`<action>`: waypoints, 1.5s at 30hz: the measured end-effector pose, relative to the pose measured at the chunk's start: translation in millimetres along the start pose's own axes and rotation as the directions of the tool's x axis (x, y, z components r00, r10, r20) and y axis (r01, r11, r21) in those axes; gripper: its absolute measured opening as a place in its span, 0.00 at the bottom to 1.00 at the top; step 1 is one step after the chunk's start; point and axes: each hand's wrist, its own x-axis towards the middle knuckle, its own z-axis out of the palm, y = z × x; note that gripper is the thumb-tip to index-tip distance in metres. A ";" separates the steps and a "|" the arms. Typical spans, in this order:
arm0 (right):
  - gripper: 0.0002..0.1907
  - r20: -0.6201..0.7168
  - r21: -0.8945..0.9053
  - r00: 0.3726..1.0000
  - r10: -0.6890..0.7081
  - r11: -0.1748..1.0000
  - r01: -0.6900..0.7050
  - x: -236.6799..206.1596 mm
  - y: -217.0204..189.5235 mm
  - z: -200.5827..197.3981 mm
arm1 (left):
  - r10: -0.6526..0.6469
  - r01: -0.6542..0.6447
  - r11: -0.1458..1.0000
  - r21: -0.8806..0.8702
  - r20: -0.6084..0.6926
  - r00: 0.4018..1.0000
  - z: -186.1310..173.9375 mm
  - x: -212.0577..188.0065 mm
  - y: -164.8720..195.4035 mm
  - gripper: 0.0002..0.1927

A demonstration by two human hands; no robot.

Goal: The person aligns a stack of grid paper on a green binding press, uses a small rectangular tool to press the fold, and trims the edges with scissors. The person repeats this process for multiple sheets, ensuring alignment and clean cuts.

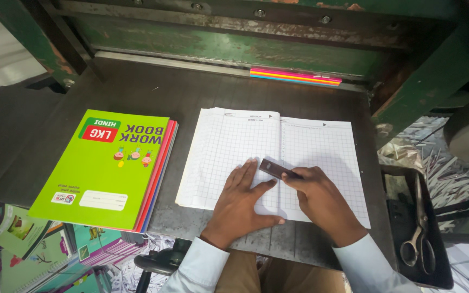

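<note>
An open booklet of gridded white pages [234, 135] lies flat on the dark metal machine table [153, 92]. My left hand [242, 203] presses palm-down on the booklet near its centre fold, fingers spread. My right hand [321, 203] rests on the right-hand page and grips a small dark flat tool [278, 169] that lies across the fold. A stack of workbooks with a green cover on top [104, 168] sits to the left of the booklet, apart from both hands.
A green metal machine frame [278, 49] rises behind the table, with a coloured stack of sheets [294, 76] under its bar. A black tray at the right holds scissors [420, 228]. More books [33, 249] and paper shreds lie below.
</note>
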 end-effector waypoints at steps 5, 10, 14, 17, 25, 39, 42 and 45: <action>0.18 0.005 -0.030 0.999 0.049 0.998 -0.049 3.9 0.1 0.8 | 0.015 -0.015 1.000 -0.002 -0.012 1.000 1.4 0.0 -0.3 0.43; 0.18 -0.038 -0.034 0.997 0.060 0.998 -0.062 8.5 0.0 3.2 | 0.013 -0.013 1.000 -0.010 -0.014 1.000 0.9 -0.9 -0.5 0.43; 0.18 -0.023 -0.055 0.996 0.090 0.994 -0.091 13.0 1.0 4.6 | 0.002 -0.002 1.000 -0.015 0.010 1.000 0.7 0.8 -0.1 0.43; 0.18 -0.030 -0.062 0.995 0.093 0.994 -0.094 15.8 2.0 5.4 | 0.006 -0.006 1.000 -0.017 0.003 1.000 0.4 1.4 0.3 0.43; 0.17 -0.053 -0.087 0.997 0.058 0.994 -0.063 23.8 7.4 6.9 | 0.015 -0.015 1.000 -0.001 -0.012 1.000 0.9 0.2 0.4 0.44; 0.18 -0.027 -0.108 0.998 0.052 0.993 -0.055 43.5 21.4 8.8 | 0.000 0.000 1.000 0.000 0.004 1.000 2.0 -0.6 -0.3 0.43; 0.18 -0.046 -0.100 0.997 0.055 0.993 -0.059 46.9 25.5 9.6 | 0.013 -0.013 1.000 0.012 -0.013 1.000 1.9 -0.5 0.4 0.43; 0.18 -0.031 -0.112 0.995 0.092 0.989 -0.095 52.5 28.8 10.9 | -0.004 0.004 1.000 0.000 0.000 1.000 1.7 0.0 1.3 0.43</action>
